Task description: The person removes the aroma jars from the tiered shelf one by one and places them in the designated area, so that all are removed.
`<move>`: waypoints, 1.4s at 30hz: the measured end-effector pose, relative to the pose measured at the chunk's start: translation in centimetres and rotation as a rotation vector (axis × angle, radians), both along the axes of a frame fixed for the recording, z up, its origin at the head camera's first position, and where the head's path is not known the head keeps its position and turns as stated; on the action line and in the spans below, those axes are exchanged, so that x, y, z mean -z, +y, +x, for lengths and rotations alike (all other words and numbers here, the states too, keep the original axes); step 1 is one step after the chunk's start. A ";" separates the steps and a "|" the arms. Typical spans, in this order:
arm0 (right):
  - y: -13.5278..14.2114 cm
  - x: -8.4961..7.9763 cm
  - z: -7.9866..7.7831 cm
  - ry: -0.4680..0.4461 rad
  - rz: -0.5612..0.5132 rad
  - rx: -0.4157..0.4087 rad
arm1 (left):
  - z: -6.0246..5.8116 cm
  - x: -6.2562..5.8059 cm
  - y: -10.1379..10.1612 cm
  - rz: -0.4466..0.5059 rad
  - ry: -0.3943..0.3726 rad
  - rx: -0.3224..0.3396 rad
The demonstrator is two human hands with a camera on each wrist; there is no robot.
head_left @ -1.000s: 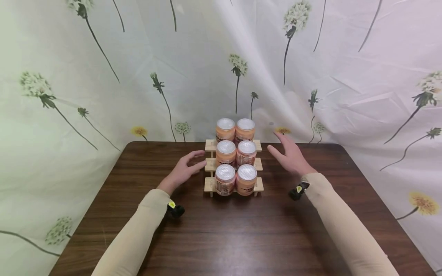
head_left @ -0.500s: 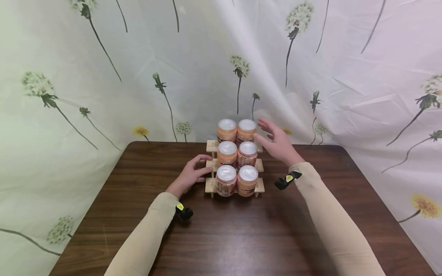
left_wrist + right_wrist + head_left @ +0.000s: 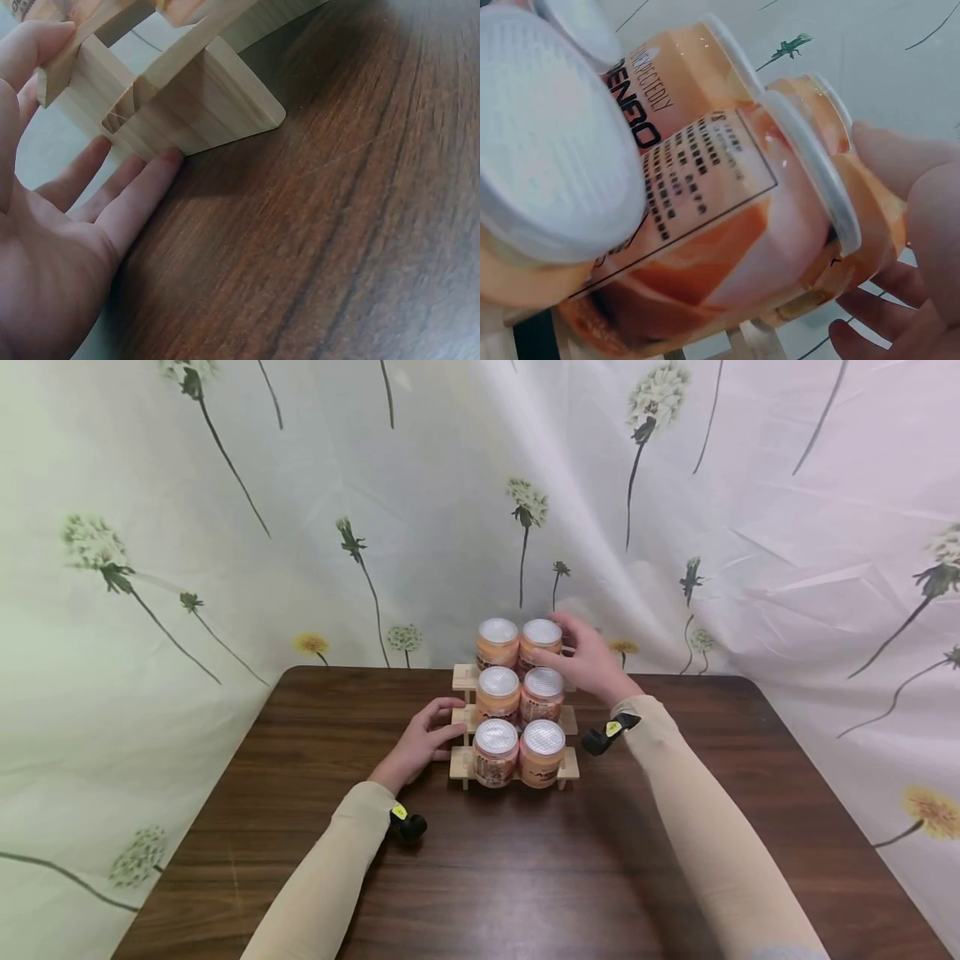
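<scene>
A three-tier wooden rack [image 3: 462, 763] holds upright orange jars with clear ribbed lids, two side by side on each tier. My left hand [image 3: 417, 743] steadies the rack's left side. In the left wrist view its thumb lies on a slat end and several fingertips touch the side panel [image 3: 202, 105]. At the top tier, my right hand [image 3: 591, 665] grips the right jar [image 3: 542, 632], thumb in front and fingers round behind. The right wrist view shows that jar [image 3: 870, 202] partly hidden behind the middle-tier right jar [image 3: 742, 217].
The rack stands near the back of a dark wood-grain table [image 3: 510, 877]. Right behind it hangs a pale curtain [image 3: 435, 527] printed with dandelions. The left top jar [image 3: 497, 642] sits close against the gripped one.
My right hand has come in leftward from beside the rack and closed round the top right jar. My left hand has moved in to the rack's left side and taken hold.
</scene>
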State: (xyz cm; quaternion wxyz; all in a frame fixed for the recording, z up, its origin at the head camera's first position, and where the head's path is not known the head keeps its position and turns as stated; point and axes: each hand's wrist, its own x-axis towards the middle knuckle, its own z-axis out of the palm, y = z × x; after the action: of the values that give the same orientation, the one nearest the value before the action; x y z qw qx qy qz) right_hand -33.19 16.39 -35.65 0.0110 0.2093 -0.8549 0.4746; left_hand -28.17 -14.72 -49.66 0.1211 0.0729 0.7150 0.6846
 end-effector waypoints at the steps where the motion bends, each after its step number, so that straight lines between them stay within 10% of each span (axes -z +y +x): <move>1: -0.1 0.0 -0.2 -0.001 0.003 0.001 | 0.0 -0.1 0.0 0.002 -0.003 -0.002; 42: 5.7 -0.4 3.5 0.051 -0.289 0.284 | 0.0 0.3 0.1 -0.009 -0.001 0.000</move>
State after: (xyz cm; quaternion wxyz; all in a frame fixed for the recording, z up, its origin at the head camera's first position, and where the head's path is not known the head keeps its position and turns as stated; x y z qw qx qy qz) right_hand -29.71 22.13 -35.28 0.1297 0.0948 -0.7981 0.5807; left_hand -28.18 -14.64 -49.92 0.1219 0.0720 0.7181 0.6814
